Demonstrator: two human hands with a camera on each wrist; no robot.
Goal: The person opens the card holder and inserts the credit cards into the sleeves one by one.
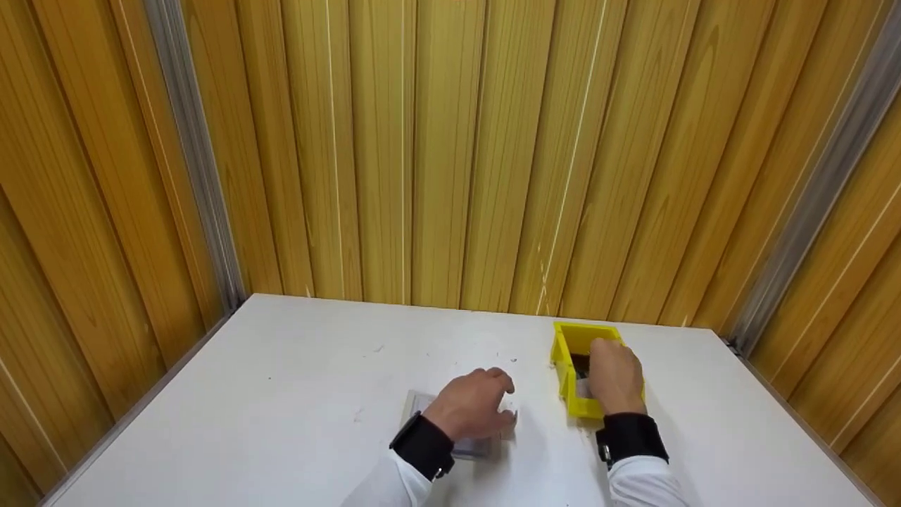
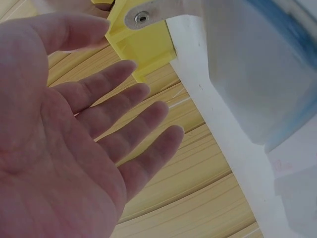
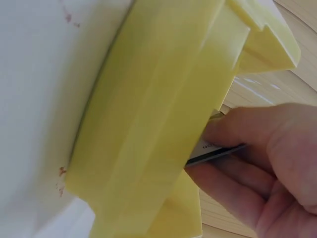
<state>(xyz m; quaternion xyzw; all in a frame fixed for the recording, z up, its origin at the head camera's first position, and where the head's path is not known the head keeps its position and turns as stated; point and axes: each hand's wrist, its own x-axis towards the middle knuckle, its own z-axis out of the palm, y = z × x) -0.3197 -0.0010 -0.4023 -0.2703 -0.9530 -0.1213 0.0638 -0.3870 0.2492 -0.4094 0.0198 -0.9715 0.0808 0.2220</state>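
A small yellow bin (image 1: 571,351) stands on the white table (image 1: 281,394) at the right. My right hand (image 1: 616,377) reaches into it from the near side. In the right wrist view its fingers (image 3: 247,129) pinch a thin flat dark piece with a white label (image 3: 213,151) just inside the yellow bin (image 3: 158,124). My left hand (image 1: 475,405) hovers to the left of the bin, over a flat clear plastic pouch (image 1: 468,445). The left wrist view shows that hand (image 2: 99,124) with straight spread fingers and nothing in it, the clear pouch (image 2: 252,74) beside it.
Wood-panelled walls (image 1: 450,141) close in the table on three sides, with metal strips in the corners. A few small dark specks (image 1: 514,360) lie on the table left of the bin.
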